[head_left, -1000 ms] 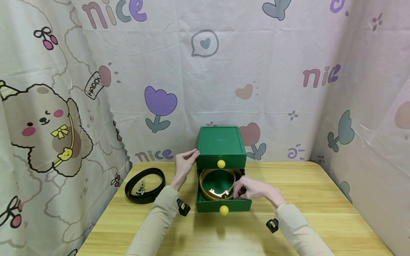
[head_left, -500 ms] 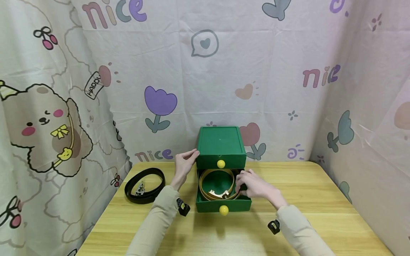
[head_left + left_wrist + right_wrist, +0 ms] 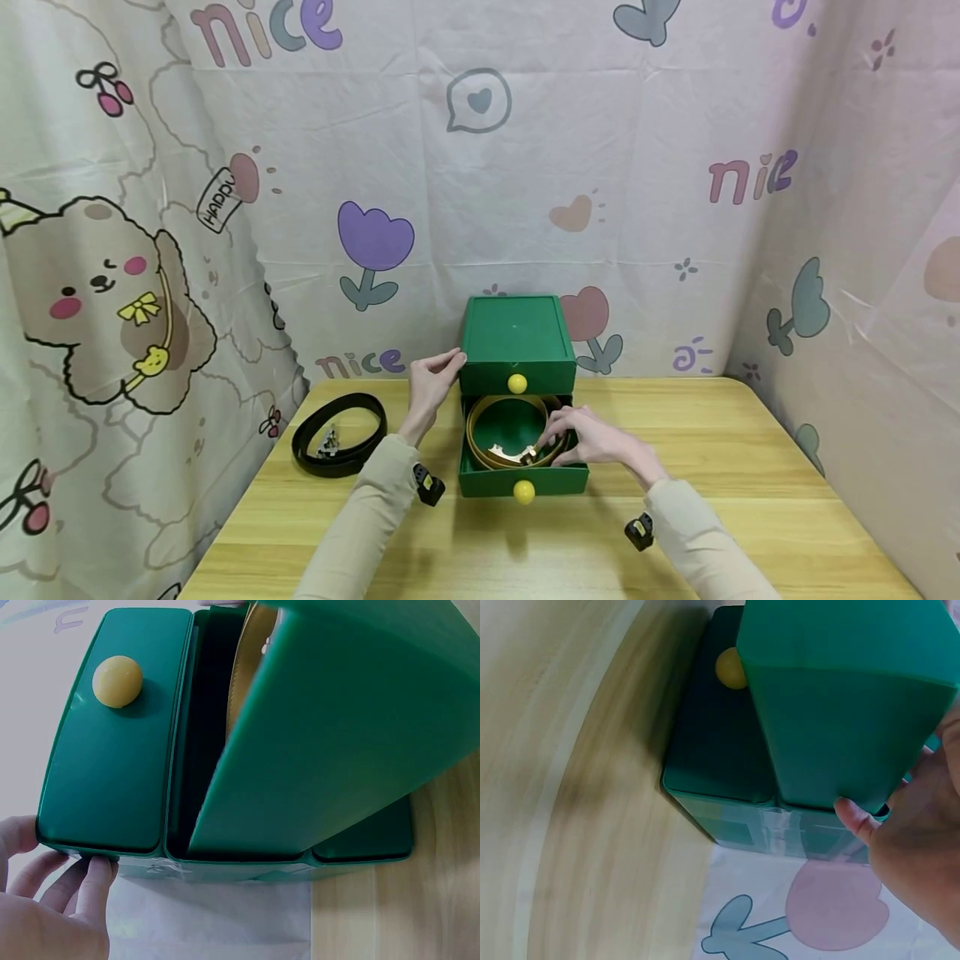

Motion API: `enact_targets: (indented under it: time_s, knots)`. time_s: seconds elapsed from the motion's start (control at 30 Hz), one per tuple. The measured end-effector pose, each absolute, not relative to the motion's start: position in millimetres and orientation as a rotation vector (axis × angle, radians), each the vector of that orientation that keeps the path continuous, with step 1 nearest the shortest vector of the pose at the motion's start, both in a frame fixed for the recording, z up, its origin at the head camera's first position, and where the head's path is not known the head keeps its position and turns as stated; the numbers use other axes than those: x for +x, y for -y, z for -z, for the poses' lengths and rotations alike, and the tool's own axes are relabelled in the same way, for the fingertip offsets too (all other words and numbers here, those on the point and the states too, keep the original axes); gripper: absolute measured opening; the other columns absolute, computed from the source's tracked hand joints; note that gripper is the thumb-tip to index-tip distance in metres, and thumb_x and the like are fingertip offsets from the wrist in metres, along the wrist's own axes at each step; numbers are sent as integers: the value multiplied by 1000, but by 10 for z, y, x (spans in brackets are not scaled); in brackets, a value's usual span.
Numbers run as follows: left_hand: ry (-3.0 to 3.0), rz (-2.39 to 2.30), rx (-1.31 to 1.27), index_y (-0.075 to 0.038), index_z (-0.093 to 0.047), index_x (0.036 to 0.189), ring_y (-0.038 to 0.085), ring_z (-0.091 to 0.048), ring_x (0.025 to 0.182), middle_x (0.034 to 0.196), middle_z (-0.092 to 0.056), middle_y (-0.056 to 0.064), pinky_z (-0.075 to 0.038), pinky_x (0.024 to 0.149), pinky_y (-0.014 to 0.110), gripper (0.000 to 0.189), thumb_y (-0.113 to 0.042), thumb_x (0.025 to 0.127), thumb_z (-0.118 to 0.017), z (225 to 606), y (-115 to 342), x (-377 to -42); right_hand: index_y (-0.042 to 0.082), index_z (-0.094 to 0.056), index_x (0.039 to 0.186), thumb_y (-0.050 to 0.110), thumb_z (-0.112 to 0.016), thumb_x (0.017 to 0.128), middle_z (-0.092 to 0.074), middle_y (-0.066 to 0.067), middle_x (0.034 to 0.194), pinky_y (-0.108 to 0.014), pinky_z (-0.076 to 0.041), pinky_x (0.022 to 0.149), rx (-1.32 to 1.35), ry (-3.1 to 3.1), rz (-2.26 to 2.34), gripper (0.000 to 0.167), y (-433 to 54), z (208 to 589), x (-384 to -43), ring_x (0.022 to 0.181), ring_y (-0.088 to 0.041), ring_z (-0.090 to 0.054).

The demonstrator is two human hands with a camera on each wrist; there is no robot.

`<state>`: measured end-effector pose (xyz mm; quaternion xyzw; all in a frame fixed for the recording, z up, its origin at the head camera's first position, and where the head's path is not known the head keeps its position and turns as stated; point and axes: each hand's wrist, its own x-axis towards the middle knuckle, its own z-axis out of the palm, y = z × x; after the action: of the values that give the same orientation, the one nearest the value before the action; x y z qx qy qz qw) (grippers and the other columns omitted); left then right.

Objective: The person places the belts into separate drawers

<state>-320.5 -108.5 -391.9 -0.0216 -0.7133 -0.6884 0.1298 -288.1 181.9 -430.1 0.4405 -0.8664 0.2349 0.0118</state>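
A green drawer box (image 3: 516, 329) stands on the table with its middle drawer (image 3: 337, 742) pulled out. Inside lies a coiled tan belt (image 3: 471, 429) with a gold buckle (image 3: 512, 455). My right hand (image 3: 596, 437) reaches over the drawer's right wall, fingers spread. Its fingertips touch the coil beside the buckle, while one finger lies against the drawer's outer side wall in the right wrist view; the others are mostly hidden there. At the box's upper left front corner rests my left hand (image 3: 431, 387), its fingertips on the side and edge, fingers fairly straight.
Left of the box, a coiled black belt (image 3: 303, 446) with a silver buckle lies on the wooden table (image 3: 675, 492). The top drawer with its yellow knob (image 3: 117, 681) and the bottom drawer (image 3: 716, 754) are closed. A printed curtain (image 3: 652, 208) hangs behind.
My right fingers were close together at the coil's right side; now they spread, and the fingertips reach further left, close to the buckle. My left hand and the box stay still.
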Motion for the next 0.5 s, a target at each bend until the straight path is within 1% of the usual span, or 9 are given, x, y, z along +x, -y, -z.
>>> enact_targets:
  time_s: [0.1, 0.2, 0.33, 0.5]
  knots:
    - [2073, 1998, -66, -3, -73, 122, 25, -70, 114, 125, -71, 18, -58, 92, 30, 32, -18, 94, -72, 3916, 1085, -3203, 18, -79, 104, 21, -85, 80, -67, -1, 90, -28, -28, 81, 1366, 2687, -734, 25, -1813, 4316, -2896, 90, -15, -56]
    - [2076, 1996, -64, -3, -73, 122, 26, -70, 114, 125, -71, 18, -58, 92, 30, 32, -18, 94, -72, 3917, 1084, -3201, 18, -79, 103, 22, -85, 80, -67, -1, 87, -28, -28, 80, 1359, 2670, -734, 23, -1816, 4327, -2908, 87, -13, -54]
    - [2081, 1992, -57, -3, -73, 122, 24, -70, 114, 125, -71, 18, -58, 92, 29, 32, -17, 94, -72, 3921, 1081, -3201, 18, -78, 102, 20, -84, 81, -65, 0, 85, -29, -27, 81, 1317, 2684, -761, 23, -1830, 4322, -2908, 89, -14, -52]
    - [2067, 1998, -64, 0, -72, 121, 22, -70, 113, 125, -70, 19, -58, 92, 28, 33, -17, 93, -72, 3921, 1078, -3203, 15, -77, 107, 16, -83, 82, -65, 0, 84, -30, -27, 82, 1295, 2718, -786, 27, -1843, 4304, -2901, 91, -15, -53]
